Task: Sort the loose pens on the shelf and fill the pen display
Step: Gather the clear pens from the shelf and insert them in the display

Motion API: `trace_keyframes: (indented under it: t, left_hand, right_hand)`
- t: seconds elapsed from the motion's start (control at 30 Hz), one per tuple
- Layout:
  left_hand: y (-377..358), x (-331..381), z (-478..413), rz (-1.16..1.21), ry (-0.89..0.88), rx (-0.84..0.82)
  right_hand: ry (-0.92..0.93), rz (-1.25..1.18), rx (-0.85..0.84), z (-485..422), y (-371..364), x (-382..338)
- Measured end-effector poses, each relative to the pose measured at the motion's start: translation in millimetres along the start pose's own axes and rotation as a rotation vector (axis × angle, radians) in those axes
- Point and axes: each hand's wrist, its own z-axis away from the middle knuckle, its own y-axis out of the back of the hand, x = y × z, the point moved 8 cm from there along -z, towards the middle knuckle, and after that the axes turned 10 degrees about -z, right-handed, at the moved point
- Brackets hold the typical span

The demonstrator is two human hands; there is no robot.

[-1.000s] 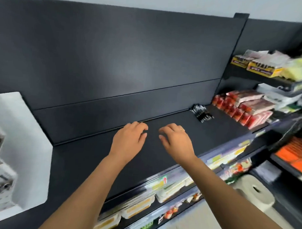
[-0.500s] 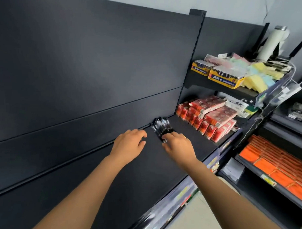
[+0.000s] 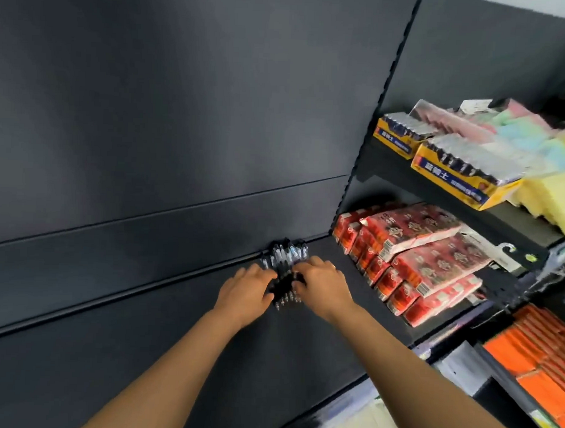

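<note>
**Both hands on the pen pile**

On the black shelf point(image 3: 173, 354), our left hand point(image 3: 244, 292) curls thumb and fingers round the left side of the pen pile point(image 3: 287, 257), which lies against the back wall. Our right hand point(image 3: 323, 287) clasps its right side. Red packs point(image 3: 426, 267) lie near.

Both forearms point(image 3: 173, 363) are bare to the wrists; the left hand point(image 3: 246, 292) is bare; the right hand point(image 3: 323, 289) wears a thin ring point(image 3: 333, 267) low on one finger.

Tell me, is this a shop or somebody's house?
Most likely a small shop: dark display shelves hold boxes of batteries, stacked red packets and orange packs, many of each kind, with loose pens piled on one shelf.
</note>
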Motion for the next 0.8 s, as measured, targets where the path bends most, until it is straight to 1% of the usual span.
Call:
trace_keyframes:
  t: [0.2,0.37,0.5,0.67,0.8]
  left_hand:
    - [-28,28,-28,-0.014,0.152,-0.026]
    - [-41,21,-28,-0.051,0.346,-0.049]
    - [-44,13,-27,0.010,0.431,-0.053]
    - [-44,2,-27,0.148,0.532,-0.044]
    - [-45,-2,-28,0.146,0.544,-0.026]
  right_hand:
    - [0.136,-0.014,-0.101,-37,-3,25]
    - [0.196,-0.039,-0.194,-50,-23,24]
    - [0.171,-0.013,-0.165,-61,-28,19]
    - [0.137,0.131,-0.161,-67,-40,5]
    - [0.143,0.106,-0.181,-69,-49,-3]
